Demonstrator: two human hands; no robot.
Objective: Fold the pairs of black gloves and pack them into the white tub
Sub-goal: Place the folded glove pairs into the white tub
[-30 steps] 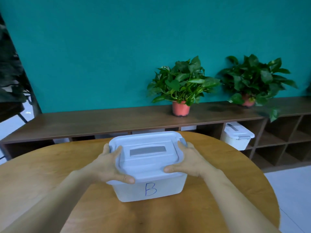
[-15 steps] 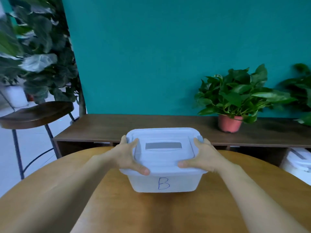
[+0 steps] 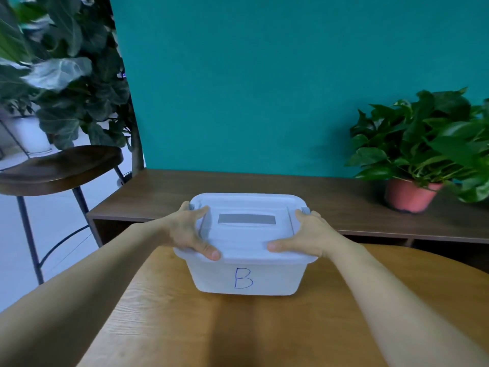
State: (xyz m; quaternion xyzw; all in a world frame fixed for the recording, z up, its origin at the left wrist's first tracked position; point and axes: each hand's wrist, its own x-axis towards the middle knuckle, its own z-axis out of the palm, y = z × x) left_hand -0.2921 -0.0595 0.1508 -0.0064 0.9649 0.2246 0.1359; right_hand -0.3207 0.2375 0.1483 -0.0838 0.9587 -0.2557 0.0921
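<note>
On one table [image 3: 238, 337], one white tub [image 3: 267, 279], two hands [image 3: 185, 231] [image 3: 309, 234]

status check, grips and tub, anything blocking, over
Left grip and right grip hold the lid by its ends. White tub marked B, closed, on the table. No gloves in view, nothing in the way.

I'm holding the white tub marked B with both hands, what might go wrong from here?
Your left hand and right hand grip the lid, not the white tub itself; if the grey latches aren't locked, lifting may leave the tub behind. The tub is near the far edge of the table; a forward push might slide it off. The lid is on and no gloves show, so packing can't be confirmed.
</note>
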